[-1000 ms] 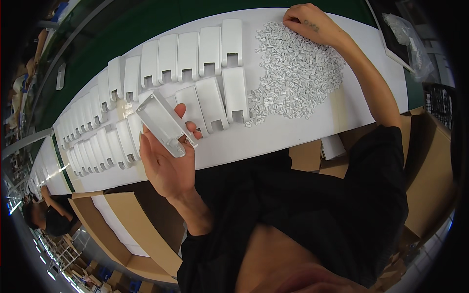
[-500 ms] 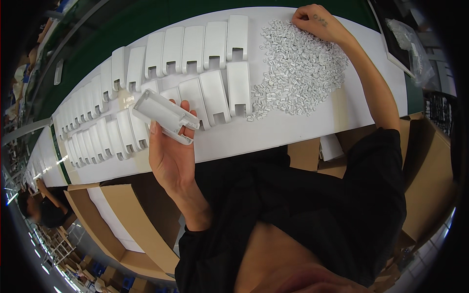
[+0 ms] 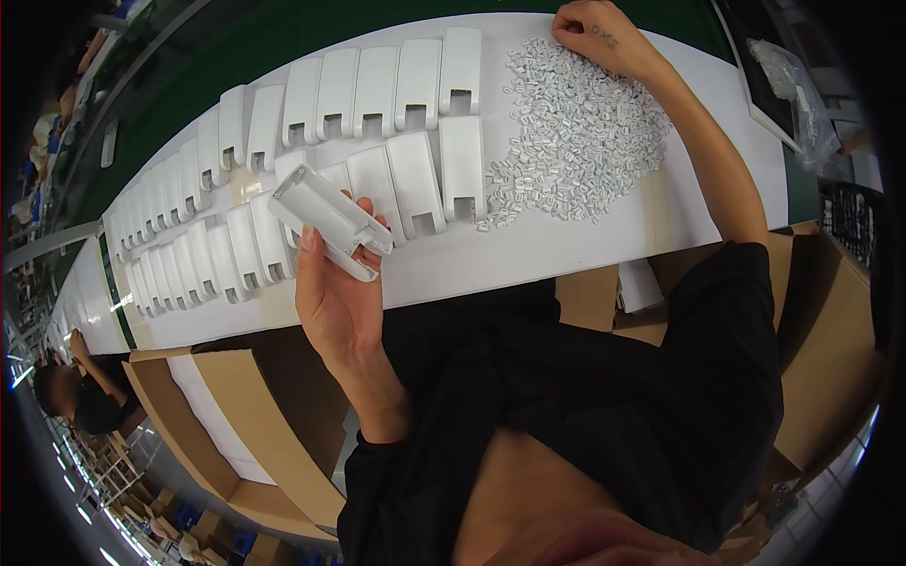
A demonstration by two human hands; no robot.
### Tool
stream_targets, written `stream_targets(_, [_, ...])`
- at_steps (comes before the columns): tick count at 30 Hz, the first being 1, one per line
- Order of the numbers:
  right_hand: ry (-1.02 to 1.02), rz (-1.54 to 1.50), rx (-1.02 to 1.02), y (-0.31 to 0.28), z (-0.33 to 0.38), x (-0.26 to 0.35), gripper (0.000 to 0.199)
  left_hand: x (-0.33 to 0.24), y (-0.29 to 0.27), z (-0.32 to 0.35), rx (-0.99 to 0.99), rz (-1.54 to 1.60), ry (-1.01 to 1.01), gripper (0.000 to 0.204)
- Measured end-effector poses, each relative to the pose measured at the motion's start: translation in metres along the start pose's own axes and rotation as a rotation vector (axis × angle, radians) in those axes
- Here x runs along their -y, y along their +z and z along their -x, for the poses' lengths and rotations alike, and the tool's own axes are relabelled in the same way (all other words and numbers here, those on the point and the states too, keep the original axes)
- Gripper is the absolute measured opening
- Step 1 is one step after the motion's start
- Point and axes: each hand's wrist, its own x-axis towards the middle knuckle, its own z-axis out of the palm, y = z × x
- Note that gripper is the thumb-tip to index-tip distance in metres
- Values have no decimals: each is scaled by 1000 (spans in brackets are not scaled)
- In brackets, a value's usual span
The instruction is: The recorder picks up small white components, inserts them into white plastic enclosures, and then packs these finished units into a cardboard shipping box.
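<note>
My left hand (image 3: 342, 316) grips a white plastic housing (image 3: 321, 209), its hollow inside facing up and a notched end toward the right. Thumb and fingers hold it from both sides, above the table. At the far edge of a heap of small white plastic clips (image 3: 590, 141), my right hand (image 3: 604, 38) has its fingers curled together. Whatever may be between those fingertips is too small or hidden to make out. Left of the heap, white housings of the same kind lie hollow side down in two long rows, a far row (image 3: 375, 90) and a near row (image 3: 412, 179).
The white table (image 3: 557, 259) curves away to the left. Open cardboard boxes stand below its near edge, one at left (image 3: 241, 406) and one at right (image 3: 830, 330). A clear plastic bag (image 3: 797, 94) hangs at the far right. Another person (image 3: 90, 391) sits at the far left.
My left hand and the held housing have shifted slightly right, and the housing has turned a little. My right hand has slid a bit left along the heap's far edge.
</note>
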Motion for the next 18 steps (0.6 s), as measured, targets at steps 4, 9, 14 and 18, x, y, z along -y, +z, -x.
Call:
stream_targets(4, [-218, 213, -182, 5, 4, -15, 23, 1, 1, 0, -30, -23, 10, 54])
stream_targets(9, [-308, -26, -148, 2, 3, -36, 22, 1, 3, 0, -84, -59, 38, 53])
stream_targets(14, [-323, -152, -97, -1, -4, -46, 23, 2, 1, -2, -23, 2, 52, 54])
stream_targets(18, [-272, -66, -19, 4, -8, -56, 21, 2, -3, 0, 30, -22, 90, 54])
